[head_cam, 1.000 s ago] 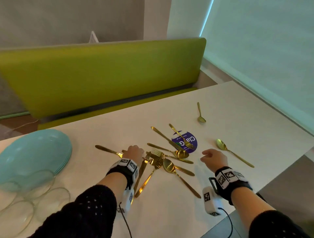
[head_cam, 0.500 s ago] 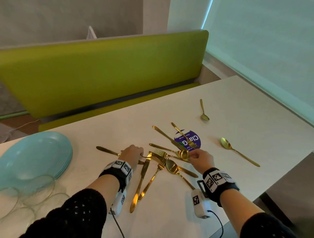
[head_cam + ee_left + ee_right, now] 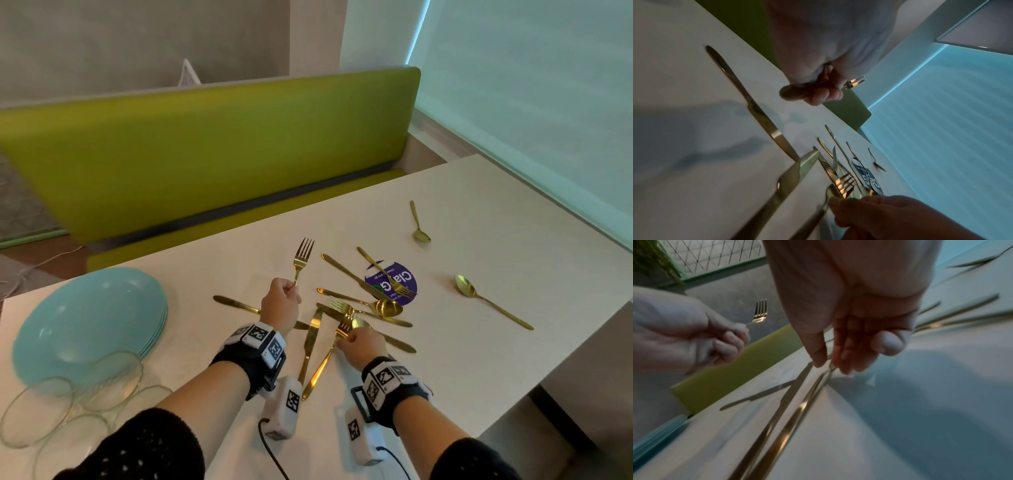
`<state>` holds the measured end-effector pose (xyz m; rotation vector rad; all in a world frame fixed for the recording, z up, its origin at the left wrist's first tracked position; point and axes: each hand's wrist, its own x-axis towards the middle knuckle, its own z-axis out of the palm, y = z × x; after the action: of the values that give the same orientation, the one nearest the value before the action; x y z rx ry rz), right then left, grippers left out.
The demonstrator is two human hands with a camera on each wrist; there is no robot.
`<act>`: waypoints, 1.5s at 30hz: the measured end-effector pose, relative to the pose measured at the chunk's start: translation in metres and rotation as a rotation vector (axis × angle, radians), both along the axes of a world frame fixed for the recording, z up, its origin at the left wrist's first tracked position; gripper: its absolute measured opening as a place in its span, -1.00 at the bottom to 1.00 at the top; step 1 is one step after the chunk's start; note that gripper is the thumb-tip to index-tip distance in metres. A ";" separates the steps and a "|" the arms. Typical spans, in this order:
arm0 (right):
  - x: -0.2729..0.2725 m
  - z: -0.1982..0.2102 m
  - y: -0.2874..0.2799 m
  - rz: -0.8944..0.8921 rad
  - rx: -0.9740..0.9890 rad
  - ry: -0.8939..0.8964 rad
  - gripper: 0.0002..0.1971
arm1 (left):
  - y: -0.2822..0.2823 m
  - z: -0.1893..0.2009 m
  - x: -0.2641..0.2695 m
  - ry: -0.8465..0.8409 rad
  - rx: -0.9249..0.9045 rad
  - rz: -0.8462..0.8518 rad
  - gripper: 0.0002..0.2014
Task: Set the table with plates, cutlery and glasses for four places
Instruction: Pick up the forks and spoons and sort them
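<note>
The left hand (image 3: 280, 305) is clenched round a fork (image 3: 302, 257), tines up, above the bench (image 3: 479, 212). The right hand (image 3: 363, 344) pinches a second fork (image 3: 337, 337) in the cutlery pile (image 3: 363, 308) at centre. Plates (image 3: 89, 322) and glasses (image 3: 68, 411) sit stacked at 8 o'clock (no place laid yet). I judge sorting barely begun; open room lies toward 1 o'clock, and the right edge is near.

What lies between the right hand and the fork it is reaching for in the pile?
Nothing visible. The right hand already touches that fork near its neck. The fork's tines lie across a knife in the pile; a second knife lies close alongside its handle.
</note>
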<state>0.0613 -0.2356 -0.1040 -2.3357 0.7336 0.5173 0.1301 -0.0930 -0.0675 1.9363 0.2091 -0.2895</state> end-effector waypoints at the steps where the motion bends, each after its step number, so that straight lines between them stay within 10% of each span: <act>1: 0.000 -0.002 0.005 -0.010 -0.018 0.052 -0.79 | 0.001 -0.001 -0.001 0.015 -0.007 0.010 -0.87; 13: 0.006 -0.001 0.030 0.002 -0.104 0.147 -0.70 | 0.016 -0.011 0.000 0.096 -0.052 -0.040 -0.75; 22: 0.034 0.054 0.011 0.021 0.278 -0.170 -0.76 | 0.008 -0.001 0.003 0.227 -0.220 -0.053 -0.85; 35: 0.051 0.061 0.000 -0.072 0.586 -0.138 -0.74 | -0.021 0.008 -0.010 0.287 -0.373 -0.222 -0.76; 45: 0.057 0.055 -0.022 -0.028 0.269 -0.200 -0.74 | -0.026 0.003 -0.004 0.286 -0.316 -0.236 -0.77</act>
<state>0.1182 -0.2576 -0.0488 -2.0869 0.5642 0.3399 0.1256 -0.1187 -0.0642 1.6010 0.1126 -0.7147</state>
